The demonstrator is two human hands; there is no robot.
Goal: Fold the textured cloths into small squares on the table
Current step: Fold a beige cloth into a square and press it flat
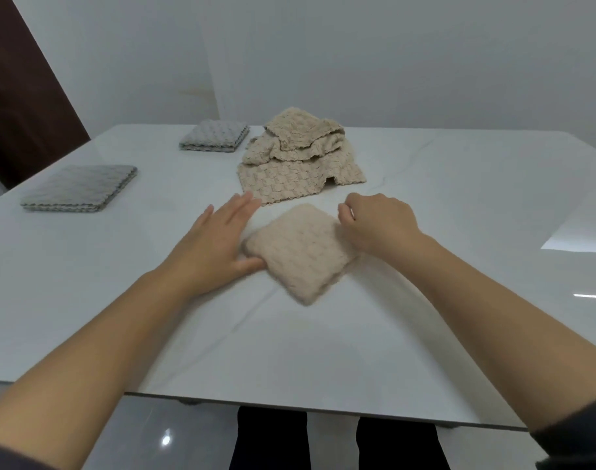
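Note:
A beige textured cloth (298, 252), folded into a small square, lies on the white table (323, 351) in front of me, blurred by motion. My left hand (215, 242) lies flat against its left edge with straight fingers, the thumb touching the cloth. My right hand (378, 222) rests on the cloth's right side with curled fingers; whether they pinch the cloth is hidden. Behind it sits a pile of unfolded beige textured cloths (298, 154).
Two stacks of folded grey cloths lie on the table's left side, one near (81, 188) and one farther back (215, 135). A white wall stands behind the table. My dark-clad legs (273, 439) show below the table's front edge.

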